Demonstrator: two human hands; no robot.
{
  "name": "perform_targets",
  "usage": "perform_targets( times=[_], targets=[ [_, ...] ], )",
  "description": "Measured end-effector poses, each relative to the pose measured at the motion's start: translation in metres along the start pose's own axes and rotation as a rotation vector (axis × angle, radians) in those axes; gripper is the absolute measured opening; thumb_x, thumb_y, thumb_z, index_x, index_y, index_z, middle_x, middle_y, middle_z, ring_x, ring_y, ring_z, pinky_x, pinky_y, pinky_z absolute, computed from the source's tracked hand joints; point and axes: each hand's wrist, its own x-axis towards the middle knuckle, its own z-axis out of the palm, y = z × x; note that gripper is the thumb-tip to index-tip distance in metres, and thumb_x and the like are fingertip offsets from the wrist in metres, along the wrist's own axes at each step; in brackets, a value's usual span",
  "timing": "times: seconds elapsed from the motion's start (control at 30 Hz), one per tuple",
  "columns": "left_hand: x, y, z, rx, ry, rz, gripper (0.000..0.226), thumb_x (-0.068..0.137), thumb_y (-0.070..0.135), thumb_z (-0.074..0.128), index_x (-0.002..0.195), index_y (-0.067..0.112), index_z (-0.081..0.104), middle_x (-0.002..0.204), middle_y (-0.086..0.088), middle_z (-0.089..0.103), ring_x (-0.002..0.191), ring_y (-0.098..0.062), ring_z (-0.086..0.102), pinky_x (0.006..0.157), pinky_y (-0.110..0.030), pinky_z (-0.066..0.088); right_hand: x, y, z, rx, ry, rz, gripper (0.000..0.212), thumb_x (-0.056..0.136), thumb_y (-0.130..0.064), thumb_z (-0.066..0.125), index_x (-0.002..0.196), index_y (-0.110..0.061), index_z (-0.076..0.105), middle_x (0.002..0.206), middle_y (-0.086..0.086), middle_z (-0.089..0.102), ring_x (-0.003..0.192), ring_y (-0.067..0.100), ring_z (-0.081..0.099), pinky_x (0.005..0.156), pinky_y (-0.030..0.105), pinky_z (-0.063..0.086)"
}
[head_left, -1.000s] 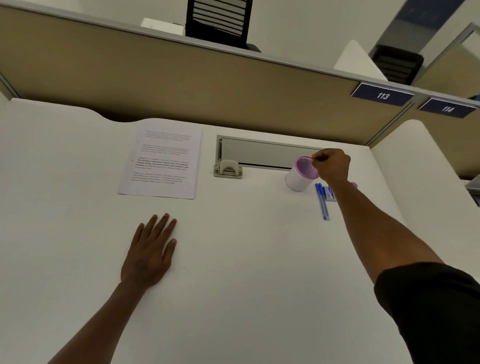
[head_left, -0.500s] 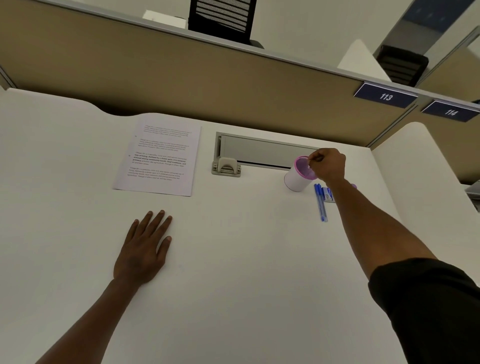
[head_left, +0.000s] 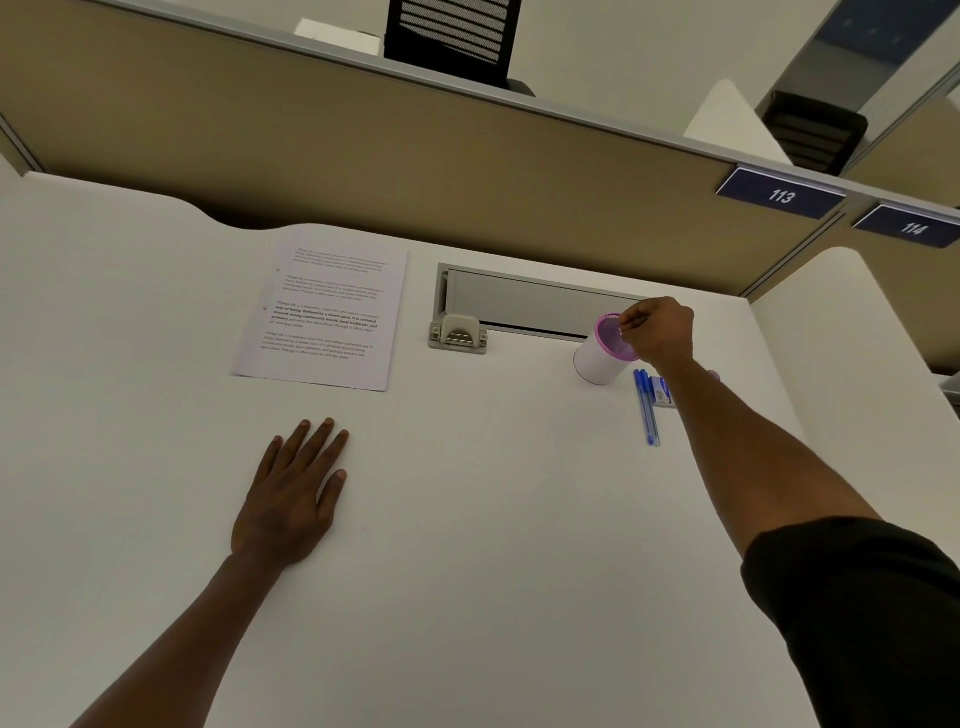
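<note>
- The white cup (head_left: 597, 361) with the pink rim stands upright on the desk (head_left: 493, 545), just in front of the right end of the grey cable hatch (head_left: 519, 306).
- Your right hand (head_left: 660, 332) is over the cup's right rim, fingers curled and thumb and forefinger pinched together. I cannot tell whether they grip the rim or some small thing above the mouth.
- Two blue pens (head_left: 647, 410) lie side by side just right of the cup and nearer to you, with a small blue-and-white packet (head_left: 662, 391) touching them, partly under your forearm.
- The hatch's latch (head_left: 458, 335) sits well left of the cup.
- A printed sheet (head_left: 327, 312) lies flat further left of the cup.
- Your left hand (head_left: 291, 499) rests flat, palm down on the desk with fingers straight, well left of the cup and nearer to you, holding nothing.
</note>
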Motion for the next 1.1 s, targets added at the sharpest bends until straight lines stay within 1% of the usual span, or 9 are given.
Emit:
perform_targets(
  times=[0.27,0.5,0.6,0.7,0.8,0.9,0.97,1.03,1.1],
  targets=[
    [0.000,-0.002,0.003,0.022,-0.002,0.000,0.056,0.101,0.044,0.026,0.156,0.029,0.029,0.164,0.009,0.024,0.154,-0.014,0.014,0.125,-0.042,0.014,-0.001,-0.004,0.001,-0.048,-0.011,0.021,0.017,0.080,-0.009,0.073,0.096,-0.004,0.076,0.096,0.013,0.074,0.093,0.026,0.068,0.090,0.034,0.053],
    [0.000,-0.003,0.005,0.020,0.001,0.000,0.056,0.102,0.044,0.027,0.156,0.031,0.028,0.164,0.010,0.023,0.154,-0.013,0.013,0.125,-0.041,0.013,-0.006,-0.008,-0.002,-0.065,-0.058,0.014,0.025,0.093,-0.014,0.060,0.111,-0.001,0.071,0.109,0.016,0.071,0.105,0.031,0.065,0.094,0.035,0.050],
    [0.000,-0.003,0.006,0.024,0.000,-0.001,0.056,0.102,0.044,0.026,0.156,0.031,0.027,0.164,0.010,0.022,0.154,-0.013,0.012,0.125,-0.041,0.013,-0.005,-0.009,-0.005,-0.028,-0.040,0.009,0.023,0.091,-0.014,0.064,0.108,-0.003,0.073,0.108,0.014,0.072,0.105,0.029,0.065,0.097,0.036,0.050],
    [0.000,-0.003,0.005,0.021,0.004,-0.004,0.056,0.102,0.044,0.027,0.156,0.031,0.028,0.164,0.010,0.022,0.154,-0.013,0.013,0.125,-0.042,0.014,-0.003,-0.009,-0.007,-0.051,-0.007,0.034,0.018,0.087,-0.014,0.067,0.100,-0.005,0.076,0.102,0.012,0.074,0.101,0.027,0.067,0.097,0.041,0.052],
    [0.000,-0.002,0.006,0.017,0.009,-0.004,0.056,0.102,0.044,0.027,0.156,0.031,0.028,0.164,0.010,0.022,0.154,-0.012,0.013,0.125,-0.041,0.014,-0.002,-0.010,-0.008,-0.055,0.043,0.094,0.013,0.077,-0.013,0.075,0.090,-0.009,0.078,0.092,0.008,0.075,0.091,0.023,0.068,0.089,0.037,0.056],
    [-0.001,-0.003,0.005,0.010,0.010,-0.006,0.055,0.102,0.044,0.027,0.156,0.031,0.029,0.164,0.010,0.023,0.154,-0.013,0.013,0.125,-0.042,0.014,0.000,-0.009,-0.006,-0.054,0.077,0.129,0.021,0.072,-0.022,0.081,0.088,-0.009,0.077,0.087,0.008,0.074,0.087,0.023,0.068,0.081,0.034,0.055],
    [-0.001,-0.001,0.004,0.009,0.010,-0.012,0.055,0.102,0.043,0.028,0.155,0.031,0.030,0.164,0.010,0.023,0.153,-0.013,0.015,0.125,-0.042,0.014,0.002,-0.008,-0.004,-0.069,0.067,0.133,0.023,0.078,-0.024,0.076,0.093,-0.007,0.076,0.092,0.010,0.075,0.091,0.027,0.068,0.085,0.037,0.056],
    [0.000,0.000,0.004,0.012,0.010,-0.017,0.055,0.102,0.043,0.029,0.155,0.030,0.031,0.164,0.010,0.024,0.153,-0.013,0.016,0.125,-0.042,0.015,0.001,-0.009,-0.002,-0.080,0.055,0.105,0.022,0.083,-0.020,0.069,0.099,-0.006,0.076,0.098,0.013,0.074,0.096,0.031,0.068,0.089,0.041,0.056],
    [0.000,0.000,0.003,0.027,-0.002,-0.020,0.054,0.102,0.043,0.029,0.155,0.032,0.029,0.164,0.011,0.022,0.154,-0.012,0.014,0.125,-0.041,0.013,-0.006,-0.015,-0.001,-0.047,0.112,0.067,0.021,0.085,-0.018,0.065,0.098,-0.007,0.076,0.096,0.014,0.075,0.094,0.032,0.068,0.089,0.040,0.055]
  ],
)
